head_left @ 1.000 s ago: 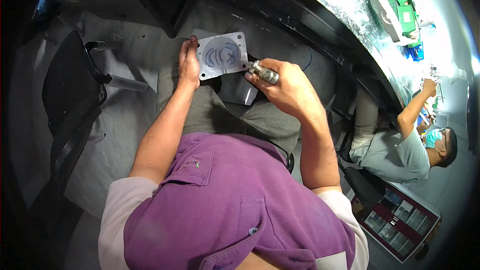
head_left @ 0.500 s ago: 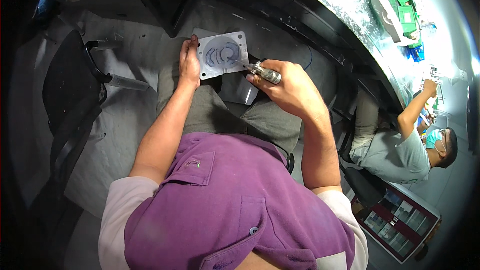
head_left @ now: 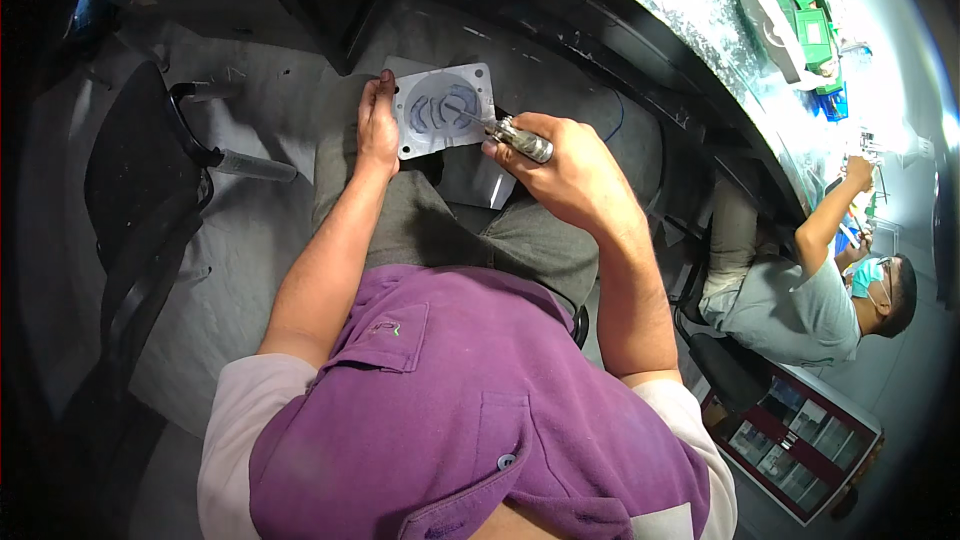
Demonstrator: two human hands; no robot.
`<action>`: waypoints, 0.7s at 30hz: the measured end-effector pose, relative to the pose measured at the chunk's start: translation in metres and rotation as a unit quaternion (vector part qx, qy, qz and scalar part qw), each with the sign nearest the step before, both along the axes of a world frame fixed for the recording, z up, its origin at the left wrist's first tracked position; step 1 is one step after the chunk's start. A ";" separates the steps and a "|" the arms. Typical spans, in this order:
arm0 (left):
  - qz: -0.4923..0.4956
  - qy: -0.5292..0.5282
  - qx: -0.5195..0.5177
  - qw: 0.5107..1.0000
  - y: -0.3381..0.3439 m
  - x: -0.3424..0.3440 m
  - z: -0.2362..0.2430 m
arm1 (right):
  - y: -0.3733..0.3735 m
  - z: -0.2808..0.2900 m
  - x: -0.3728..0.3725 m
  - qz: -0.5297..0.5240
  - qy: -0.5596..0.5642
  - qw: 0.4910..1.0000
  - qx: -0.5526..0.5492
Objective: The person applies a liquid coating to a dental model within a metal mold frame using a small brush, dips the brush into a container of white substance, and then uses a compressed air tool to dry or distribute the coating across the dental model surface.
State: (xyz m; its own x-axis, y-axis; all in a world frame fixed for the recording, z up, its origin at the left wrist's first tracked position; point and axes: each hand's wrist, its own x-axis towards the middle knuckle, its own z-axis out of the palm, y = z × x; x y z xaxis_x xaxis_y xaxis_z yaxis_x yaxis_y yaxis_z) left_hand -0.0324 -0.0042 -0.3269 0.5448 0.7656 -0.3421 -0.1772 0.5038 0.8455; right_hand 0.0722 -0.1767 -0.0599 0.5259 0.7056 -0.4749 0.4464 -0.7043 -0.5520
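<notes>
A squarish grey metal plate [head_left: 428, 90] with holes at its corners is held up over my lap. Its round middle area carries several dark bluish curved marks or grooves. My left hand [head_left: 378, 130] grips the plate's left edge, the thumb side hidden in part. In my right hand [head_left: 565, 155] is a hand tool with a shiny mottled handle [head_left: 527, 144] and a thin shaft [head_left: 470, 118]. The shaft reaches over the right part of the plate, its tip at the curved marks. Whether the tip touches the surface, I cannot tell.
A long dark-framed workbench [head_left: 690, 10] curves across the upper right, with green bins [head_left: 812, 30] on it. A black chair [head_left: 150, 170] stands at left. At right, a masked co-worker [head_left: 790, 305] sits at the bench, near a glass-fronted cabinet [head_left: 795, 450].
My right hand has shifted slightly left and up, bringing the tool's shaft farther across the plate's marked area. My left hand and the plate have hardly moved.
</notes>
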 end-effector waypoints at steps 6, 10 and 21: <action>0.004 -0.005 -0.017 1.000 -0.007 0.003 0.018 | 0.002 0.000 -0.001 -0.003 -0.009 1.000 0.000; -0.005 -0.004 -0.026 1.000 -0.004 0.001 0.014 | 0.002 -0.001 0.000 0.006 -0.004 1.000 -0.010; 0.002 -0.002 -0.008 1.000 -0.003 0.002 0.010 | -0.001 -0.005 -0.001 0.016 -0.006 1.000 -0.004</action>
